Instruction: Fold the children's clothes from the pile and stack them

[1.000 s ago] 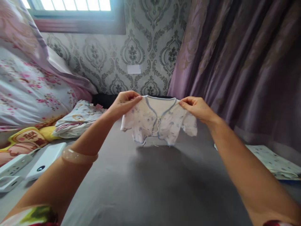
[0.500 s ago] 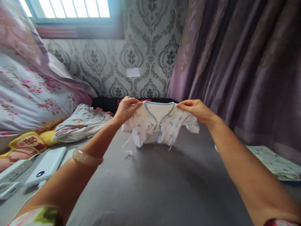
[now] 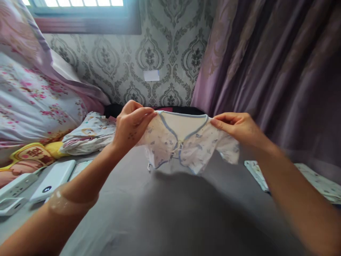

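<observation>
A small white baby shirt [image 3: 186, 142] with blue edging and a faint print hangs stretched between my hands, above the grey sheet [image 3: 170, 213]. My left hand [image 3: 133, 122] pinches it at the shoulder on the left of the neckline. On the other side of the neckline, my right hand [image 3: 237, 128] grips the matching shoulder between thumb and fingers. The short sleeves droop outward, the left one partly behind my left hand. Its lower edge bunches up, and a thin tie dangles at the lower left.
Folded printed cloth [image 3: 258, 174] lies at the right, partly behind my right arm. To the left are a crumpled pile of printed clothes [image 3: 87, 135], a yellow plush item [image 3: 32, 156], a white power bank [image 3: 54, 181] and a power strip [image 3: 18, 185]. A patterned wall [image 3: 149, 53] stands behind.
Both hands have come closer to me and spread further apart, so the shirt looks larger and its neckline wider. The shirt's lower part has swung, and the view has tilted slightly down.
</observation>
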Demonstrator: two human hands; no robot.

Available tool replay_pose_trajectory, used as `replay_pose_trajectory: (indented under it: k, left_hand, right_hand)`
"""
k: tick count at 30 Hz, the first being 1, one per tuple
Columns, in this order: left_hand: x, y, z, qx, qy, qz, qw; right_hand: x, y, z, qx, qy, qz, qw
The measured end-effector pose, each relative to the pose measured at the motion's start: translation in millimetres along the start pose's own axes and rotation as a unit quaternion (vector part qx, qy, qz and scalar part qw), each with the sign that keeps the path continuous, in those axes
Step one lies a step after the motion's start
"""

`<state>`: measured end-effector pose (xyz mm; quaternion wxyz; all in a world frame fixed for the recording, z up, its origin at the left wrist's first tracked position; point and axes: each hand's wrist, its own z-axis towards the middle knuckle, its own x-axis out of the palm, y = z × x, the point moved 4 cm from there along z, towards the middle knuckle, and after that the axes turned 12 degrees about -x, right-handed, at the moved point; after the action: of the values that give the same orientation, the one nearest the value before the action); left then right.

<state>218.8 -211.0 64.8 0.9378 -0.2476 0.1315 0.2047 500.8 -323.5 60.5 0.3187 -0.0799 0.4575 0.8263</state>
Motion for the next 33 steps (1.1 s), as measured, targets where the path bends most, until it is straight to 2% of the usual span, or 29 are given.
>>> replay_pose_trajectory:
  k: [4,6,7,8,10,12,14,17,19,21,23,26,33]
  left_hand:
    - [-42.9,-30,-4,-0.006,-0.007,0.038,0.999]
    - [-49.9,-33,2,-0.027,0.029,0.05,0.998]
    - [-47.1,-28,6,-0.045,0.064,0.05,0.996]
    - [-39.7,-19,7,-0.068,0.109,0.045,0.991]
    - [-12.3,11,2,-0.126,0.224,0.036,0.966]
    - [26.1,48,-17,-0.178,0.339,0.042,0.923]
    - [64.9,82,-44,-0.196,0.399,0.063,0.894]
    - [110.5,119,-87,-0.193,0.408,0.148,0.88]
    - [130.0,130,-109,-0.158,0.412,0.197,0.875]
    - [141.2,135,-119,-0.107,0.41,0.235,0.875]
    - [148.2,139,-121,-0.062,0.409,0.266,0.871]
    - [157.9,146,-116,-0.032,0.419,0.293,0.859]
    - [185.0,173,-104,-0.059,0.422,0.287,0.858]
  right_hand:
    - [-9,26,-17,0.06,0.026,0.015,0.998]
    - [-8,25,-16,0.086,0.045,0.024,0.995]
    - [-5,20,-14,0.097,0.059,0.03,0.993]
    - [-1,11,-11,0.107,0.078,0.034,0.991]
    - [15,-17,-7,0.112,0.128,0.035,0.985]
    - [37,-54,-6,0.091,0.175,0.013,0.98]
    - [62,-96,-10,0.053,0.199,-0.044,0.978]
    - [96,-147,-26,-0.003,0.222,-0.197,0.955]
    - [113,-168,-39,-0.017,0.249,-0.298,0.921]
    - [123,-179,-47,-0.015,0.275,-0.367,0.889]
    - [126,-184,-48,-0.009,0.296,-0.404,0.865]
    - [128,-189,-40,-0.009,0.317,-0.431,0.845]
    - [134,-209,-11,-0.005,0.335,-0.444,0.831]
